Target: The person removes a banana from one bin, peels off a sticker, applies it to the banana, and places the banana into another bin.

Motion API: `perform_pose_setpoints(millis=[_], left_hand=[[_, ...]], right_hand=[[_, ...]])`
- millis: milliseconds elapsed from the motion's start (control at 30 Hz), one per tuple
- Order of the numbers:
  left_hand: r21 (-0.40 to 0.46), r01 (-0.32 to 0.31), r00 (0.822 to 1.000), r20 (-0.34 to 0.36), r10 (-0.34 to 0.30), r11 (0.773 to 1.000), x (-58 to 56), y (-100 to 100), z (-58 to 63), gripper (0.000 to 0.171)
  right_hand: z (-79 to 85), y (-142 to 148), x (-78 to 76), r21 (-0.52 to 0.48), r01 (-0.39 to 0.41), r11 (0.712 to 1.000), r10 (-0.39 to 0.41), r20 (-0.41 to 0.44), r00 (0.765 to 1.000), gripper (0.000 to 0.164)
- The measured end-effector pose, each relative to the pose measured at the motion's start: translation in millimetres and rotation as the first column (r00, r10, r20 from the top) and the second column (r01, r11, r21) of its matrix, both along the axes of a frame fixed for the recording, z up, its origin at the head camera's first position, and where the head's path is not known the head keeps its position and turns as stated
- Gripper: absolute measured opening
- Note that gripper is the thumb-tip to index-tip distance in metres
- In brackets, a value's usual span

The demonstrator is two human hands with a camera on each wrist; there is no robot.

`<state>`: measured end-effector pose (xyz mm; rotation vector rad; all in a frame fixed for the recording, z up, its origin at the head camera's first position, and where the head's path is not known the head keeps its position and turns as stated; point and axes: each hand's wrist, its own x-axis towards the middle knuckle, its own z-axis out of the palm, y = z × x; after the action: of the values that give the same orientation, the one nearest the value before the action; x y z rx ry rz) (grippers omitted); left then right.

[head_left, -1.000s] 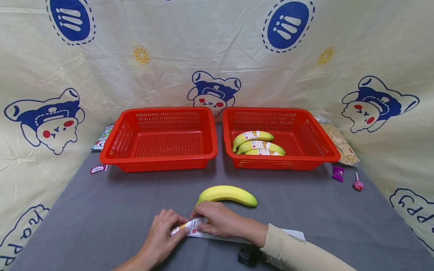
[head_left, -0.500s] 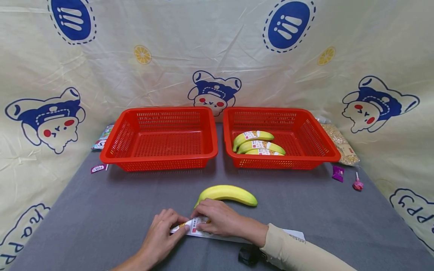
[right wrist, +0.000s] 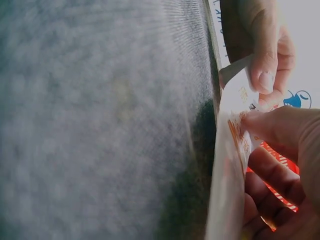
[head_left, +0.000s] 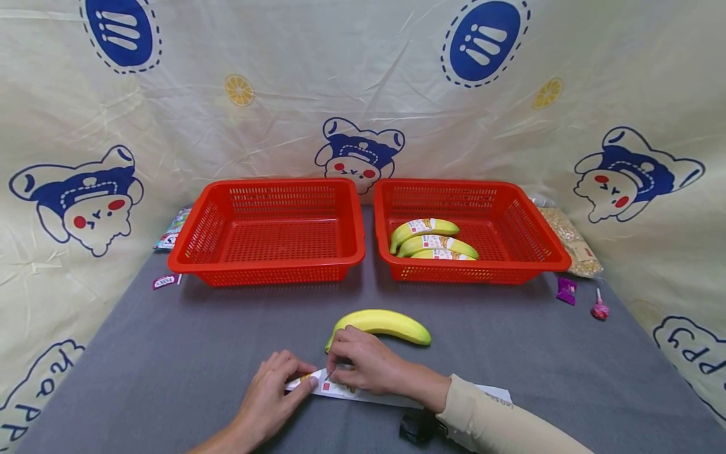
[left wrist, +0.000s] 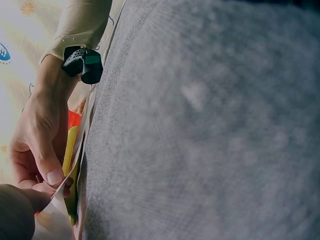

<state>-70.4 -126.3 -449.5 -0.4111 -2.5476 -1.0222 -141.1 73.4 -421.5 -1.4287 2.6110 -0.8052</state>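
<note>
A white strip of printed stickers (head_left: 326,386) lies across the table front. My left hand (head_left: 272,391) pinches its left end between thumb and fingers. At the printed part beside it, my right hand (head_left: 368,366) pinches a sticker with thumb and forefinger. In the right wrist view, the right thumb (right wrist: 272,127) lies on the orange-and-white print, and the strip (right wrist: 227,150) bends upward near the left hand (right wrist: 265,55). Just beyond the right hand rests an unlabelled yellow banana (head_left: 386,321), its left end close to the knuckles.
Behind stand two red baskets: the left one (head_left: 266,271) is bare inside, the right one (head_left: 482,272) holds 3 labelled bananas (head_left: 437,244). A wrapped purple sweet (head_left: 566,291), a lollipop (head_left: 599,310) and a bag of grains (head_left: 573,243) lie right. A small packet (head_left: 166,282) lies left.
My right fingers have drawn up slightly and shifted a little right along the strip, uncovering more of the print. The left hand keeps its pinch in place.
</note>
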Motion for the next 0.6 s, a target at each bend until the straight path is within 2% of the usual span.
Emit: perform_pose_setpoints(millis=[133, 233, 333, 433, 500, 600], left_hand=[[-0.059, 0.028, 0.999, 0.018, -0.027, 0.998, 0.0, -2, 0.8, 0.017], [-0.128, 0.06, 0.997, 0.057, -0.053, 0.99, 0.4, -3, 2.3, 0.018], [-0.185, 0.094, 0.987, 0.148, -0.067, 0.978, 0.3, -5, 5.0, 0.017], [-0.237, 0.123, 0.97, 0.233, -0.066, 0.964, -0.3, -5, 7.6, 0.018], [-0.264, 0.136, 0.965, 0.252, -0.068, 0.955, -0.6, -4, 8.3, 0.019], [-0.285, 0.141, 0.969, 0.234, -0.073, 0.948, 0.2, -3, 8.3, 0.021]], right_hand=[[1.6, 3, 0.5, 0.009, 0.001, 1.0, -0.002, 0.042, 0.999, 0.005], [3.3, 6, 1.7, 0.015, -0.016, 1.0, 0.015, 0.05, 0.999, 0.007], [6.0, 10, 3.7, 0.022, -0.049, 0.999, 0.048, 0.048, 0.998, 0.007], [10.5, 17, 6.5, 0.031, -0.072, 0.997, 0.069, 0.091, 0.993, 0.007], [13.7, 22, 8.7, 0.029, -0.082, 0.996, 0.078, 0.126, 0.989, 0.007], [20.2, 31, 12.5, 0.001, -0.083, 0.997, 0.081, 0.195, 0.977, 0.006]])
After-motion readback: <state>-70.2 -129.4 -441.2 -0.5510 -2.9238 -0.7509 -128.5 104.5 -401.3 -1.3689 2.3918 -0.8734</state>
